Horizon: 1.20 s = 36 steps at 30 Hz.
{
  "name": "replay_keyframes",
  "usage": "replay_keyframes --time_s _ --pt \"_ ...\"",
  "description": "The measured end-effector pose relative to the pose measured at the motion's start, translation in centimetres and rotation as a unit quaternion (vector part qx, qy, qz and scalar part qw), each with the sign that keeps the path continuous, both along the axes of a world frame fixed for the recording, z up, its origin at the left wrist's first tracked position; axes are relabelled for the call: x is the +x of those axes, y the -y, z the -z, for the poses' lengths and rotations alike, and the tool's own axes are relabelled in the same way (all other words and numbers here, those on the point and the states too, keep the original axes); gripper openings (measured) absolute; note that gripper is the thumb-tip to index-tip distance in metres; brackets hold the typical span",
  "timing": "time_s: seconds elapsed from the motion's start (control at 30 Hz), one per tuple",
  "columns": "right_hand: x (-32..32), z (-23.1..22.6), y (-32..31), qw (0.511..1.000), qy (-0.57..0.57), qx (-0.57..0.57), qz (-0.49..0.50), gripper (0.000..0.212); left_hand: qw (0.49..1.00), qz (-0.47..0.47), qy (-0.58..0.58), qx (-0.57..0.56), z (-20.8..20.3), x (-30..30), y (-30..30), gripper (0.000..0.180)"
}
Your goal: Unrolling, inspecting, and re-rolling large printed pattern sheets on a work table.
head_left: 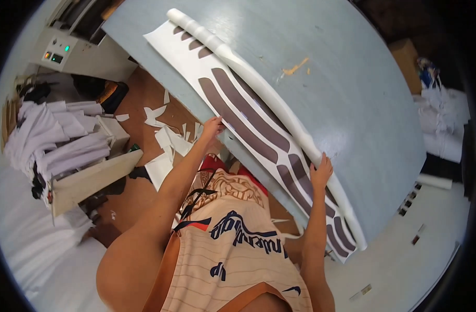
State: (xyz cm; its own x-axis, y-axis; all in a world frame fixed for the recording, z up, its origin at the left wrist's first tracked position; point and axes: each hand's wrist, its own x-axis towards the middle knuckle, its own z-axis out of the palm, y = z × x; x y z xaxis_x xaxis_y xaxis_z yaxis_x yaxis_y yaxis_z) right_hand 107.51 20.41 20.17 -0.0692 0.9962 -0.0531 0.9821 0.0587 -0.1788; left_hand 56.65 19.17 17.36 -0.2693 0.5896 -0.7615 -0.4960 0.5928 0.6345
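Observation:
A long white printed sheet with brown curved shapes lies slantwise along the near edge of a blue-grey table. Its far side is wound into a white roll that runs the whole length. My left hand pinches the sheet's near edge, by the end of a long brown strip shape. Over at the right, my right hand grips the roll, fingers bent against it; the fingers' undersides are hidden.
The blue-grey table bears an orange-brown smear. White paper scraps litter the brown floor at the left, beside a heap of white cloth. A machine panel with lit indicators stands at the upper left. A cardboard box sits beyond the table's right side.

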Motion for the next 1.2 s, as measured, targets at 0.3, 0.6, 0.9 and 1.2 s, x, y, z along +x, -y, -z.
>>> replay_keyframes --time_s 0.3,0.6,0.9,1.2 --pt "1.4 -2.5 -2.9 0.987 -0.108 -0.115 0.018 0.075 0.989 0.093 -0.084 -0.073 -2.5 0.6 1.0 0.03" --pt "0.5 -7.6 0.8 0.98 -0.155 -0.113 0.058 0.084 0.978 0.195 -0.056 -0.037 -10.3 2.7 -8.1 0.03" --pt "2.7 -14.7 1.3 0.889 -0.326 -0.298 0.118 0.083 0.966 0.245 0.048 -0.074 -11.8 5.0 -17.4 0.024" --pt "-0.5 -14.1 1.8 0.989 -0.147 -0.007 -0.001 0.076 0.851 0.449 -0.221 0.162 -11.5 9.8 -17.1 0.044"
